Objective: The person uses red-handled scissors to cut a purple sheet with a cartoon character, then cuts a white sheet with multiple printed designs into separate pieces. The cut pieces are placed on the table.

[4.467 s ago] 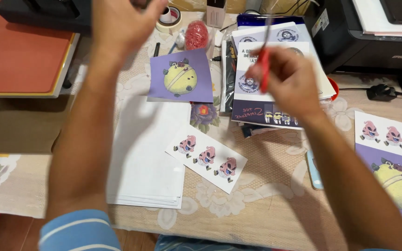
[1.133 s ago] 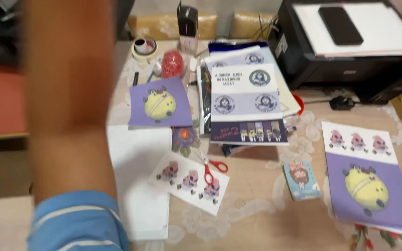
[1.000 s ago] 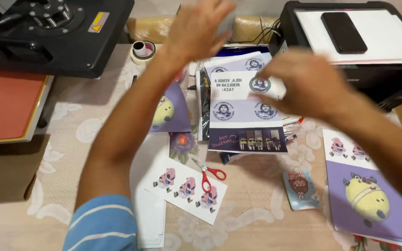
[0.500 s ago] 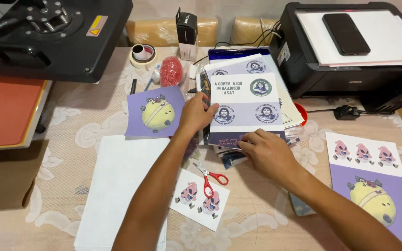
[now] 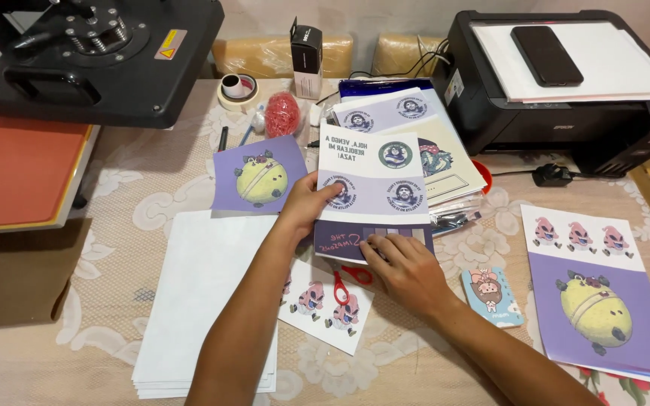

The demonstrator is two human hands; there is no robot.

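Left hand [image 5: 306, 207]: pinching the left edge of the top printed sheet [image 5: 374, 179], thumb lying over the print, remaining fingers going out of sight beneath the paper.

Right hand [image 5: 404, 269]: lying flat, fingers spread, pressing on the dark purple sheet [image 5: 332, 239] that is poking out from under the top sheet; not gripping anything.

Printed sheet: white and lilac with round badge pictures, sitting on top of a stack of printed papers [image 5: 445, 169] at the middle of the bench [image 5: 122, 195]; lower layers of the stack are showing only as edges.

Red-handled scissors [image 5: 344, 282]: lying just beside the right hand on a sheet of pink cartoon figures [image 5: 325, 304], blades hard to make out, sheet partly covered by the left forearm.

Blank white paper stack [image 5: 205, 301]: lying left of the forearm.

Purple print with yellow round character [image 5: 259, 174]: lying near the left hand.

Small illustrated card [image 5: 490, 295]: lying right of the right hand.

Large purple print [image 5: 599, 297]: being cut off at the lower right.

Heat press [image 5: 92, 53] and printer [image 5: 566, 90] with a phone [image 5: 545, 54] on top: standing at the back.
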